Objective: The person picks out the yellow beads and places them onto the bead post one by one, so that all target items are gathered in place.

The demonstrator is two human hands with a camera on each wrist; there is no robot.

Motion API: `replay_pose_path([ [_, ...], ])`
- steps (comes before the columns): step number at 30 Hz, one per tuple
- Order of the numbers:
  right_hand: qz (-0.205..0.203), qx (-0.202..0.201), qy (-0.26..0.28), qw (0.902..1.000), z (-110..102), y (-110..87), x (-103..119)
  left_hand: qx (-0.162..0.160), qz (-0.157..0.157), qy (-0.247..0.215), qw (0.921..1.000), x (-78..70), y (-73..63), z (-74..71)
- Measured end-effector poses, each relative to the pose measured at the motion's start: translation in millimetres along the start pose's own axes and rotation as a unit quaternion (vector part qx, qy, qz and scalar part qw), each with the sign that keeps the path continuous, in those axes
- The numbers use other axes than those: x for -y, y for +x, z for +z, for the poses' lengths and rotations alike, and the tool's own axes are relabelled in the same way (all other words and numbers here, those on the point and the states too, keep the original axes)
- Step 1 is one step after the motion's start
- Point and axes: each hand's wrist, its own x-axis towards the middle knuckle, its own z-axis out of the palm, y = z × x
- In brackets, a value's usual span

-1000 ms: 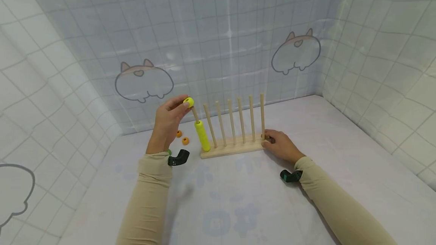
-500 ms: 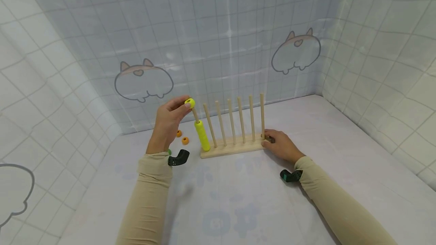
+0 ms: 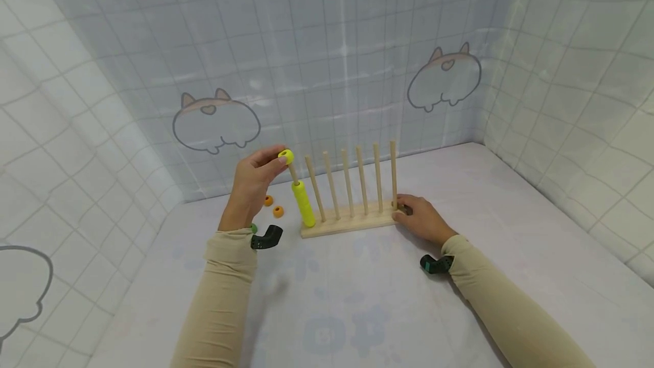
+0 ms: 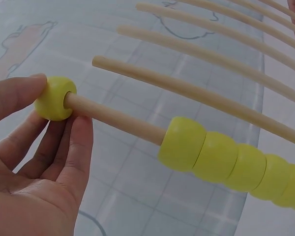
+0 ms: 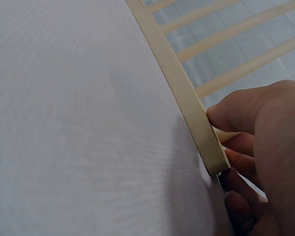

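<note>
My left hand (image 3: 251,183) pinches a yellow bead (image 4: 56,98) between thumb and fingers at the top of the leftmost peg (image 4: 118,118). In the left wrist view that peg's end enters the bead's hole. Lower on the same peg sits a stack of yellow beads (image 3: 304,204), with bare wood between stack and held bead. The peg stands on a wooden base (image 3: 352,221), along with several bare pegs (image 3: 361,180). My right hand (image 3: 421,218) grips the right end of this base, thumb on the near side and other fingers around the end and rightmost peg.
Two orange beads (image 3: 278,212) lie on the table (image 3: 357,300) to the left of the base. A green bead (image 3: 253,228) is partly hidden behind my left wrist. A patterned cloth wall (image 3: 306,72) rises behind the table.
My left hand and the pinched bead have shifted slightly right and down at the peg's top. The right hand and the base have stayed put.
</note>
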Motion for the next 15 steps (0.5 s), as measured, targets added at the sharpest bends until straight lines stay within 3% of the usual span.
replay_pose_path([
  [15, 0.001, 0.0, -0.002, 1.0, 1.2, -0.2, -0.7, 0.013, -0.001, 0.057, 0.9983, 6.6, -1.3, -2.0],
])
